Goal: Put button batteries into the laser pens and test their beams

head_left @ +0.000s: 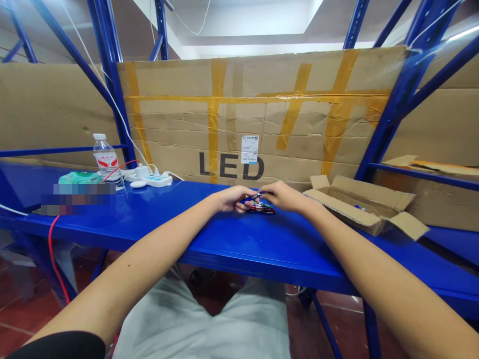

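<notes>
Both hands meet over the middle of the blue tabletop (239, 244). A dark blue pen (250, 199) runs between them, tilted up to the right. My left hand (232, 198) is closed round its left part. The fingertips of my right hand (280, 195) pinch its right end, near a silvery section. Just below the hands, several shiny pens (264, 208), red and green among their colours, lie together on the table. My left fingers partly hide them.
An open cardboard box (352, 204) stands on the right, flaps spread. At the left are a water bottle (107, 159), a green packet (80, 178) and a white power strip (159, 179) with cables. A large taped carton (179, 129) walls off the back between blue posts.
</notes>
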Tool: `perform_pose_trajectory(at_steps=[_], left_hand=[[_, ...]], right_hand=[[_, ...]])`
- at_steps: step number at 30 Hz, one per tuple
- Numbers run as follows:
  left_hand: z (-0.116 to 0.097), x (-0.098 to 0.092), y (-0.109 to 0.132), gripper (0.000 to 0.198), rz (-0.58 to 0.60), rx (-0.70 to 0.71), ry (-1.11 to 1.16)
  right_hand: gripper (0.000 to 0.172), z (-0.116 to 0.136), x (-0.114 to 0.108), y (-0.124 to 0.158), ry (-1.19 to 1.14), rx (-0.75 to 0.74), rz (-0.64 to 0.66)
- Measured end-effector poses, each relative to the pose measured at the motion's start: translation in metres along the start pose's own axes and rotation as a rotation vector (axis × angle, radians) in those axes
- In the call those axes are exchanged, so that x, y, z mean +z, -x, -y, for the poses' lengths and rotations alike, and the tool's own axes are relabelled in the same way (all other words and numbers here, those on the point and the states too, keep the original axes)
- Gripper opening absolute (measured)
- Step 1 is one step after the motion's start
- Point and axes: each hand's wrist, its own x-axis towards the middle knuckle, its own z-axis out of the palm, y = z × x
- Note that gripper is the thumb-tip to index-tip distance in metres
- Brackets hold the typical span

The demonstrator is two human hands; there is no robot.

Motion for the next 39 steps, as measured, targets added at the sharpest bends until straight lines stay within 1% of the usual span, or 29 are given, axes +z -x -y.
perform_pose_trajectory(at_steps=[4,7,8,10,12,15,18,21,24,28,31,35,39], left_hand=[[-0.001,0.000,0.000,0.016,-0.097,0.033,-0.047],[-0.002,0.000,-0.001,0.020,-0.179,0.040,-0.006],[-0.002,-0.001,-0.001,0.022,-0.205,0.042,0.011],[-0.002,0.000,-0.002,0.023,-0.240,0.055,0.023],[-0.002,0.003,-0.003,0.020,-0.244,0.080,0.001],[-0.001,0.007,-0.004,0.016,-0.259,0.120,-0.053],[0.000,0.008,-0.006,0.015,-0.306,0.162,-0.101],[0.002,0.008,-0.007,0.015,-0.313,0.206,-0.130],[0.003,0.008,-0.008,0.015,-0.292,0.218,-0.154],[0.005,0.008,-0.008,0.015,-0.309,0.236,-0.229],[0.007,0.007,-0.009,0.017,-0.323,0.253,-0.304],[0.008,0.007,-0.009,0.019,-0.340,0.275,-0.346],[0.007,0.007,-0.008,0.021,-0.371,0.272,-0.409]], right_hand=[[0.015,0.002,-0.003,0.002,-0.085,0.129,-0.057],[0.006,0.001,-0.002,0.002,-0.232,0.207,-0.119],[0.004,0.001,-0.001,0.002,-0.303,0.212,-0.139],[0.007,0.000,0.002,0.001,-0.468,0.198,-0.166],[0.010,-0.002,0.005,0.000,-0.609,0.171,-0.177],[0.013,-0.005,0.007,-0.002,-0.707,0.158,-0.181],[0.012,-0.005,0.007,-0.003,-0.663,0.158,-0.179],[0.011,-0.005,0.007,-0.003,-0.594,0.187,-0.175],[0.013,-0.004,0.008,-0.004,-0.635,0.250,-0.178],[0.014,-0.007,0.011,-0.006,-0.641,0.293,-0.172],[0.013,-0.010,0.014,-0.005,-0.593,0.294,-0.134],[0.009,-0.012,0.016,-0.004,-0.520,0.291,-0.058],[0.012,-0.010,0.014,-0.004,-0.387,0.253,-0.059]])
